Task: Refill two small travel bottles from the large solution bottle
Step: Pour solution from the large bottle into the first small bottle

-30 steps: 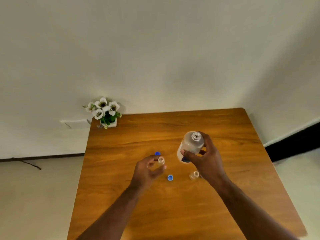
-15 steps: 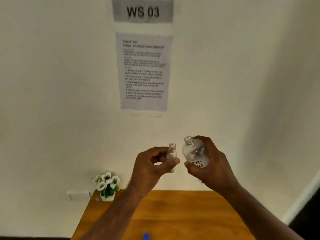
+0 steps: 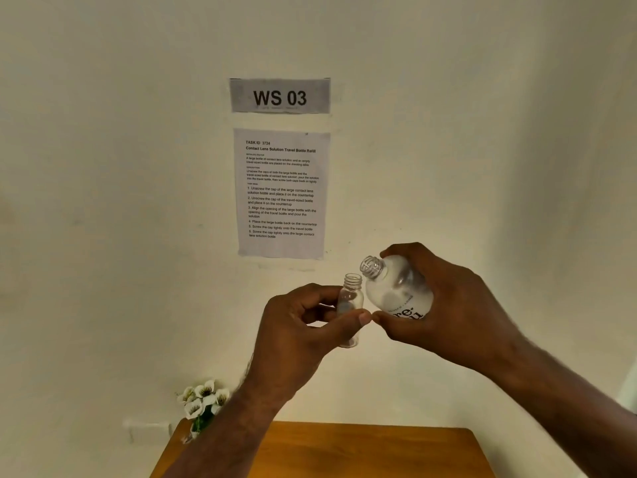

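Observation:
My left hand [image 3: 303,334] pinches a small clear travel bottle [image 3: 351,303] upright in front of the wall, its threaded neck uncapped. My right hand [image 3: 444,308] grips the large solution bottle [image 3: 396,288], frosted white with dark lettering, also uncapped. The large bottle leans to the left, its mouth just above and to the right of the small bottle's mouth, not touching it. No liquid is visibly flowing. The second travel bottle and the blue caps are out of view.
The far end of the wooden table [image 3: 362,450] shows at the bottom. A small pot of white flowers [image 3: 203,405] stands at its back left corner. On the wall hang a "WS 03" sign [image 3: 280,96] and a printed task sheet [image 3: 281,193].
Both hands lifted the bottles off the table to chest height while the view rose to the wall. The large bottle has tilted further toward the small bottle's mouth.

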### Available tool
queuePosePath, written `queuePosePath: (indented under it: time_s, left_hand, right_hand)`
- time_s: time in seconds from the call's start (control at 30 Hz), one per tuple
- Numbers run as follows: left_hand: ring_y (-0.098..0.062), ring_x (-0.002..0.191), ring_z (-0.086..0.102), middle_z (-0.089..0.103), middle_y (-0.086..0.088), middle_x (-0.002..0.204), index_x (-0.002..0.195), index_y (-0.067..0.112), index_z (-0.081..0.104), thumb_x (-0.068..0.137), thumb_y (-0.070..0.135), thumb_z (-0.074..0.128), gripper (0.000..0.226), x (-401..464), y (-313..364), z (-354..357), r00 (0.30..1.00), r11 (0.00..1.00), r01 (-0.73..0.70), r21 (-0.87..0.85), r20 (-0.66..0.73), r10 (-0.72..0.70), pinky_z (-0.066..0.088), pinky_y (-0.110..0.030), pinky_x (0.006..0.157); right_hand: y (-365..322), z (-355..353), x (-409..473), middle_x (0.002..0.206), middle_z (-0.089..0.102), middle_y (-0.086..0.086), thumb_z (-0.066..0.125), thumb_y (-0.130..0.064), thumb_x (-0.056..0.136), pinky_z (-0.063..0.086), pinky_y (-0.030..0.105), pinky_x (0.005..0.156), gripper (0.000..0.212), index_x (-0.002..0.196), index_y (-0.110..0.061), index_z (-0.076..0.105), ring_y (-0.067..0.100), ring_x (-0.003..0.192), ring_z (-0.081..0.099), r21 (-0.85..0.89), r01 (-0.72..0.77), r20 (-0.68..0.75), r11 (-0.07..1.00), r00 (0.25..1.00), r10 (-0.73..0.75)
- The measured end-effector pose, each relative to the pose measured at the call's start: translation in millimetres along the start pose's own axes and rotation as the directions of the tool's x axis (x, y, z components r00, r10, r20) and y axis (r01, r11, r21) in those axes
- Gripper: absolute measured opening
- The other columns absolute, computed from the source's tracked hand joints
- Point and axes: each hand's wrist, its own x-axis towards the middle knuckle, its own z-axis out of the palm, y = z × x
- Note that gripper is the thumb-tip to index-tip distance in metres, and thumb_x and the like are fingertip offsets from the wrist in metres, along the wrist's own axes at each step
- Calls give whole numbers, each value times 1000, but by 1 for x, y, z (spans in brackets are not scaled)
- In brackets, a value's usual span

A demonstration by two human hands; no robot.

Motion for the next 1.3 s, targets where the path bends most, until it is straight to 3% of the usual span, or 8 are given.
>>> queuePosePath:
  time_s: [0.27, 0.37, 0.57, 0.67, 0.93, 1.3]
  left_hand:
    - [-21, 81, 76, 80, 7, 89, 102, 20, 81, 68, 51, 85, 46, -11, 4, 0, 1000, 997, 10, 74, -4, -10, 66, -34, 65]
    - [-18, 81, 76, 80, 9, 88, 98, 25, 82, 67, 46, 83, 37, -17, 4, -2, 1000, 998, 20, 63, 2, -21, 64, -29, 62]
    - [-15, 81, 76, 79, 11, 86, 94, 33, 80, 68, 43, 82, 28, -28, 3, -5, 1000, 998, 23, 53, 3, -23, 62, -22, 60]
    - [-18, 80, 76, 80, 7, 87, 96, 29, 81, 70, 37, 84, 27, -33, 1, -6, 999, 999, 37, 28, -7, -37, 62, -25, 60]
    - [-21, 76, 77, 81, -1, 85, 99, 19, 83, 74, 28, 84, 27, -45, -2, -4, 998, 996, 69, -59, -6, -70, 61, -26, 58]
    - [-21, 77, 77, 82, 0, 85, 100, 13, 83, 74, 26, 83, 30, -50, -3, -5, 997, 995, 76, -62, -11, -77, 61, -24, 58]
  right_hand:
    - [-6, -12, -4, 103, 60, -26, 77, -62, 62, 43, 11, 65, 73, 126, -47, 44, -2, 78, 57, -97, 36, 92, 995, 995, -27]
    - [-9, -15, -5, 104, 61, -26, 77, -59, 63, 50, 20, 67, 72, 125, -49, 43, 5, 81, 58, -144, 67, 102, 987, 993, -52]
    - [-14, -18, -6, 105, 63, -21, 78, -55, 63, 49, 23, 67, 75, 128, -47, 43, 8, 82, 59, -257, 132, 152, 957, 984, -94]
    - [-17, -18, -6, 104, 64, -18, 79, -53, 63, 54, 30, 70, 76, 130, -45, 44, 11, 83, 60, -302, 166, 175, 939, 978, -116]
    - [-21, -17, -5, 106, 65, -13, 79, -50, 63, 52, 34, 75, 79, 134, -37, 48, 18, 88, 63, -398, 232, 223, 888, 963, -152]
    - [-24, -19, -4, 110, 65, -11, 77, -51, 65, 48, 33, 78, 79, 137, -36, 48, 18, 90, 62, -441, 292, 254, 849, 948, -193]
